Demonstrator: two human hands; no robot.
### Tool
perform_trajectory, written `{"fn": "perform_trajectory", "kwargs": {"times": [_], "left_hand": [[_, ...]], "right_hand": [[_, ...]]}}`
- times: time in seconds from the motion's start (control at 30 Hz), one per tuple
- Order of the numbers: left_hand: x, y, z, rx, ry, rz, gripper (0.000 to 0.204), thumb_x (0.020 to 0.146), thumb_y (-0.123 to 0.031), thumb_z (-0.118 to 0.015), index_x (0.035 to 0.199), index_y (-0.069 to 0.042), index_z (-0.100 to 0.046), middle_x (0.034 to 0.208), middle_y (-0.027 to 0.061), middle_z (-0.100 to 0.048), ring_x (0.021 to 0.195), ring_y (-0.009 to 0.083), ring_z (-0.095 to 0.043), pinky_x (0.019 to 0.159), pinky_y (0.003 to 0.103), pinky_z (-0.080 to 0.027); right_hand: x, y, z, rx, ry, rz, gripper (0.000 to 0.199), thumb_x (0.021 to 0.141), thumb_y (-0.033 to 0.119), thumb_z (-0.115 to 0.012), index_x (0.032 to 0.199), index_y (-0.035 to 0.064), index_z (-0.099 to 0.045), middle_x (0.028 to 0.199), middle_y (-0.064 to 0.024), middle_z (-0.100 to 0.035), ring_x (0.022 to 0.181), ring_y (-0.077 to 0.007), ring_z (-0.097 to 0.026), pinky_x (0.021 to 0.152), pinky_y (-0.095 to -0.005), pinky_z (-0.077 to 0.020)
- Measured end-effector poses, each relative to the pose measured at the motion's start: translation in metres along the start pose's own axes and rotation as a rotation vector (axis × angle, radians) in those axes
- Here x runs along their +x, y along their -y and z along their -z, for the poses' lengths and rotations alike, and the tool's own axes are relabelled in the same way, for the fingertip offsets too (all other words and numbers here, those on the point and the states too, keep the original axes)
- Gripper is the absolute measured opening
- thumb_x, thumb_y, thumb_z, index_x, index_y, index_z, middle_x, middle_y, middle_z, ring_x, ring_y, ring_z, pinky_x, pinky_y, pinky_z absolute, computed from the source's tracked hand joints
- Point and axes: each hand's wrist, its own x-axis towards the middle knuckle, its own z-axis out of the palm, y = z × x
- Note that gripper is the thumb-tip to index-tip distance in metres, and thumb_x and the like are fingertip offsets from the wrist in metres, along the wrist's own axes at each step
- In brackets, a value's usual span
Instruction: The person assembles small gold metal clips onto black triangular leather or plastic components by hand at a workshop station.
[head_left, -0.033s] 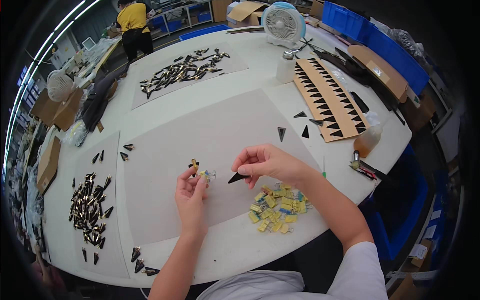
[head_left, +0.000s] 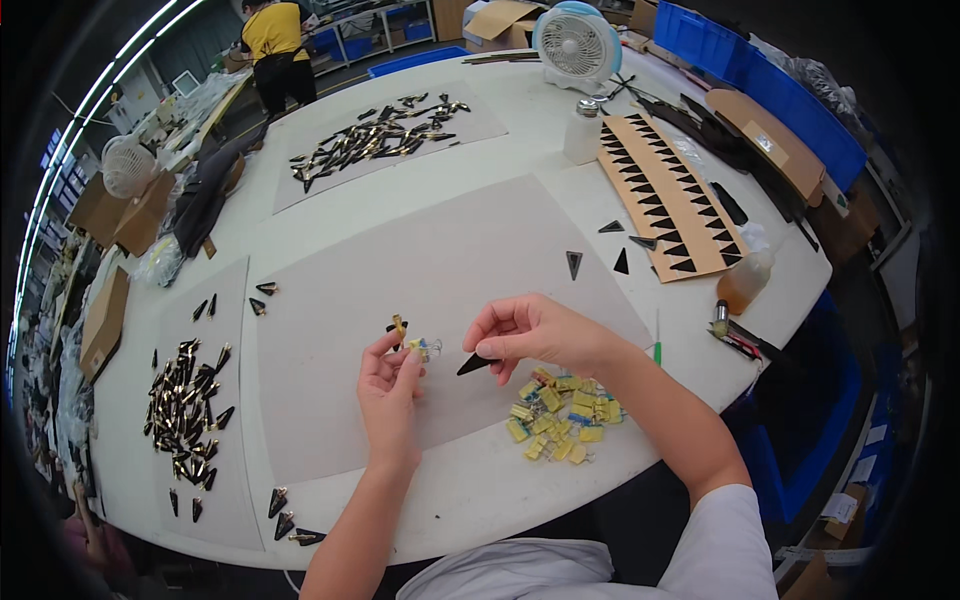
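My left hand (head_left: 388, 390) pinches a yellow binder clip (head_left: 419, 347) with silver wire handles. A gold metal piece with a black part (head_left: 399, 326) stands up between the same fingers; how clip and piece join is too small to tell. Just to its right, my right hand (head_left: 522, 332) holds a flat black triangle (head_left: 475, 364) between thumb and fingers, its tip pointing down and left. The two hands are apart over a grey sheet (head_left: 330, 300). Below my right hand lies a heap of yellow binder clips (head_left: 550, 425), a few with blue parts.
A cardboard strip (head_left: 665, 190) bears rows of black triangles, with several loose ones nearby. Black-and-gold pieces lie in piles at left (head_left: 185, 410) and far back (head_left: 375, 140). A fan (head_left: 577, 45), a clear bottle (head_left: 582, 135) and an amber bottle (head_left: 742, 285) stand right.
The whole view has shifted slightly, so things sit a little further right. My hands keep nearly the same pose, with the same things in them.
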Motion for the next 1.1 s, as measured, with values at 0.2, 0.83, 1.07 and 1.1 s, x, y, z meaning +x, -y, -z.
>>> {"fn": "perform_trajectory", "kwargs": {"times": [0.2,0.83,1.07,1.1], "left_hand": [[-0.005,-0.008,0.044,0.256,0.11,-0.045,0.045,0.094,-0.018,-0.063,0.135,-0.006,-0.049,0.104,0.0043,-0.062,0.089,0.0093,-0.058,0.072,0.024,-0.045],[-0.086,-0.014,0.052,-0.164,0.063,0.039,0.049,0.089,0.0,-0.065,0.133,0.0,-0.045,0.092,0.0043,-0.061,0.086,0.0087,-0.059,0.079,0.023,-0.048],[-0.093,-0.012,0.052,-0.239,0.028,0.074,0.05,0.088,0.002,-0.064,0.134,-0.001,-0.045,0.092,0.0032,-0.06,0.085,0.0075,-0.058,0.078,0.022,-0.048],[-0.093,-0.011,0.052,-0.241,0.032,0.079,0.05,0.088,0.002,-0.064,0.134,-0.001,-0.045,0.092,0.0032,-0.06,0.085,0.0075,-0.058,0.078,0.022,-0.048]], "right_hand": [[0.014,-0.011,-0.029,-0.01,0.178,0.001,0.018,0.089,0.006,-0.062,0.107,0.0019,-0.062,0.097,-0.0033,-0.061,0.079,-0.0091,-0.059,0.074,-0.0244,-0.0508],[-0.02,-0.021,-0.088,-0.002,0.011,0.073,0.026,0.098,0.009,-0.053,0.122,0.0006,-0.049,0.092,-0.0074,-0.064,0.084,-0.0134,-0.062,0.075,-0.0281,-0.0525],[-0.023,-0.03,-0.106,0.081,-0.033,-0.032,0.015,0.096,0.013,-0.06,0.104,-0.0002,-0.059,0.086,-0.0047,-0.065,0.076,-0.0094,-0.062,0.07,-0.0248,-0.0525],[-0.024,-0.031,-0.107,0.067,-0.021,-0.045,0.016,0.094,0.014,-0.064,0.1,-0.0007,-0.06,0.086,-0.0044,-0.065,0.075,-0.0077,-0.06,0.068,-0.0235,-0.0518]]}}
